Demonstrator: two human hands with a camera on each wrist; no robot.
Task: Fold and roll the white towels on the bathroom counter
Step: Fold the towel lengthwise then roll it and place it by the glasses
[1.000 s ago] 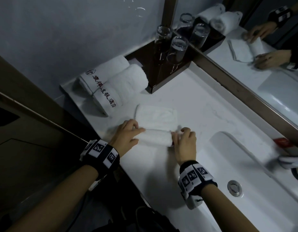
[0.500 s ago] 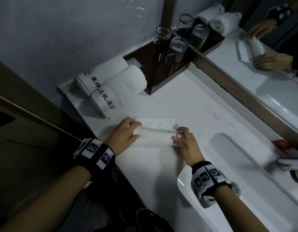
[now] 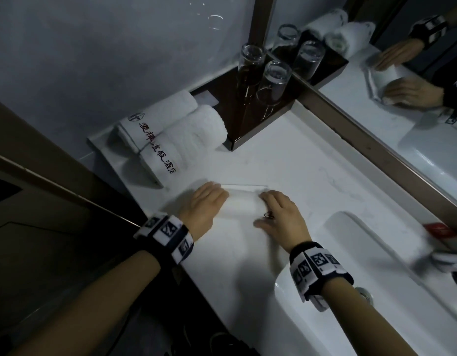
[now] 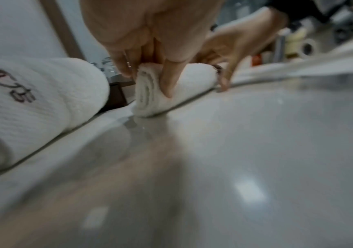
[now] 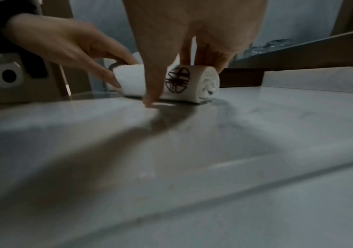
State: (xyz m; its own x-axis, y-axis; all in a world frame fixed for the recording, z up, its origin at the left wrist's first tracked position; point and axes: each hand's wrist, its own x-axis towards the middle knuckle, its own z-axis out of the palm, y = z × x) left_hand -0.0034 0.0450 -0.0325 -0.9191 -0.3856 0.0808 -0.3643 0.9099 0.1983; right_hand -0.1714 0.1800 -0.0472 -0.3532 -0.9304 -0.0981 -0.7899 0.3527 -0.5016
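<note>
Fluffy terry-cloth towel (image 3: 244,205), glossy marbled counter (image 3: 286,160) (smooth), clear glass tumblers (image 3: 273,83)

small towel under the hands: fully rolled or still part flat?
Nearly rolled: small towel shows a spiral end in the wrist views; a thin flat strip remains beyond it.

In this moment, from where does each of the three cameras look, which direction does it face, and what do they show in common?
Head: from above, facing down at the white marble counter; shows both forearms, left hand and right hand on the small white rolled towel.
Left wrist: low over the counter, looking along the left hand's fingers at the roll's spiral end, toward the right hand.
Right wrist: low, looking along the right hand's fingers at the roll's other end, toward the left hand.
Shared: the rolled towel and both hands.
</note>
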